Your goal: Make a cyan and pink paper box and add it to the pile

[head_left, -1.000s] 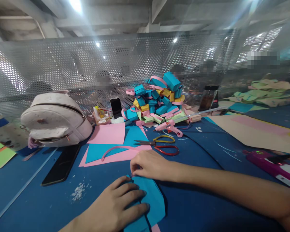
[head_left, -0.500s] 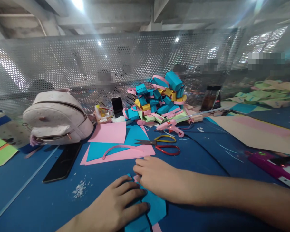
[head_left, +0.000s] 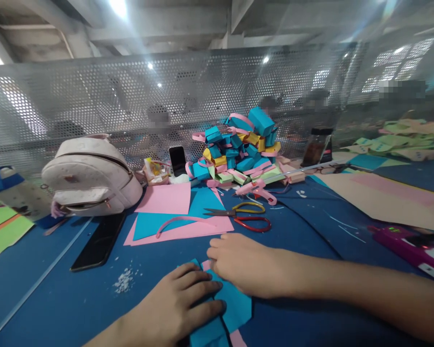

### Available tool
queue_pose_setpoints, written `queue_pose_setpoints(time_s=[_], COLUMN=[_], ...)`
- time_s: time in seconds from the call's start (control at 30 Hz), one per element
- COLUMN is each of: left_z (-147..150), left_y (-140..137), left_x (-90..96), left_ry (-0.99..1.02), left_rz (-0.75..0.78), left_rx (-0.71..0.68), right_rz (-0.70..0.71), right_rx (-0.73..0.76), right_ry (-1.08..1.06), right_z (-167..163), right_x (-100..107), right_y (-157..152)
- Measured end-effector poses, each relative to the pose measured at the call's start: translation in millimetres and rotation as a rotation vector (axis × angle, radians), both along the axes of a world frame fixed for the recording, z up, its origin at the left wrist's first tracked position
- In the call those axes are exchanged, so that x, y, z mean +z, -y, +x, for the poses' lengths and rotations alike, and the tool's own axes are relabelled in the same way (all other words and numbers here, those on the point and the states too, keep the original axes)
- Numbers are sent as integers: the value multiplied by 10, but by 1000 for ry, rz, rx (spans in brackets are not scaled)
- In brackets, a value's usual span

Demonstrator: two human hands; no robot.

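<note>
A folded piece of blue paper (head_left: 235, 303) lies on the table right in front of me, with pink paper (head_left: 237, 339) showing from under its near end. My left hand (head_left: 183, 301) rests palm down across its left side, fingers spread and pressing on the fold. At the far end, my right hand (head_left: 238, 265) has its fingers curled in over the paper's edge; its fingertips are partly hidden. Just beyond the hands are scissors (head_left: 235, 212) with one yellow and one red handle, and a curved pink strip (head_left: 184, 219) on stacked sheets.
A pink glue gun (head_left: 256, 190) lies before a heap of folded paper pieces (head_left: 235, 149). To the left are a white backpack (head_left: 90, 178), a black phone (head_left: 99, 243) and white crumbs (head_left: 123, 280). A purple device (head_left: 408, 246) sits at right. A perforated screen (head_left: 202, 91) stands behind.
The view has shifted slightly. Both hands stay on the blue paper; my right hand has moved a little to the right, showing more pink paper between the hands.
</note>
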State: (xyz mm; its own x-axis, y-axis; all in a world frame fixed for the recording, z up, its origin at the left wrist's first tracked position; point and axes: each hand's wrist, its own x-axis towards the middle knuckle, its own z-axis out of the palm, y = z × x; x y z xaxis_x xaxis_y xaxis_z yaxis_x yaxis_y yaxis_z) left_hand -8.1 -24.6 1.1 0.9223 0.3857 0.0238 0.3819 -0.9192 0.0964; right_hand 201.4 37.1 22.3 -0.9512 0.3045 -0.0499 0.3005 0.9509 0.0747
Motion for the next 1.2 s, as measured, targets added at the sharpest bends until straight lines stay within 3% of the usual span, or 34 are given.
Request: queue_pose_setpoints(time_s=[0.13,0.23,0.3,0.37,0.43,0.47,0.6,0.87,1.07,1.2], left_z=[5,-6,-16,-24,-26,-26,-18,-22,-24,-16], left_y=[21,30,35,40,46,50,65,81,73,60], left_x=[-28,-44,-52,-56,-55,-52,-38,-60,-43,-28], left_ry=[64,103,122,130,134,131,100,131,123,88], left_rz=[27,45,57,64,62,59,51,65,70,55], left_rx=[18,9,4,-1,-3,-2,-1,-13,-6,-9], right_rz=[-223,-287,-232,-79,63,63,-262,-570,-722,-869], right_rx=[-143,-343,-550,-810,-950,-992,-936,-868,-769,-659], right_ry=[-208,-329,-351,-414,-515,-575,-806,-809,-792,-614], right_z=[230,527,770,1029,1269,1368,1540,1350,1161,942], right_x=[100,60,-36,-166,-299,-360,-519,-525,-247,-15], right_y=[-132,-256,-372,-528,-720,-822,-1187,-1414,-1113,-700])
